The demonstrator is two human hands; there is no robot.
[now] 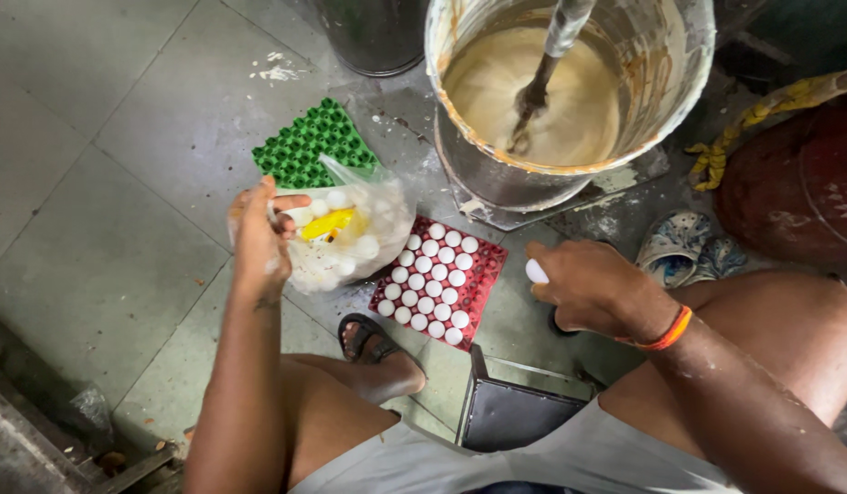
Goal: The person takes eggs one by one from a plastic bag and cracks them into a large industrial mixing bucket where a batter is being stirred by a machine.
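Note:
My left hand (pixel 258 233) hovers over a clear plastic bag (pixel 359 240) of broken eggshells and yolk, pinching a piece of shell between its fingertips. My right hand (pixel 583 285) is closed around a whole white egg (pixel 536 271), held just right of a red egg tray (pixel 478 274) filled with several white eggs. An empty green egg tray (pixel 304 146) lies on the tiled floor behind the bag. Above the red tray stands a large metal mixing bowl (pixel 496 174) of pale batter with a mixer shaft (pixel 547 64) dipped in it.
A dark metal drum (pixel 373 37) stands at the top centre. A dark red barrel (pixel 794 183) with yellow rope sits at right, slippers (pixel 679 247) beside it. My sandalled foot (pixel 377 352) rests near the red tray, next to a low dark stool (pixel 510 412).

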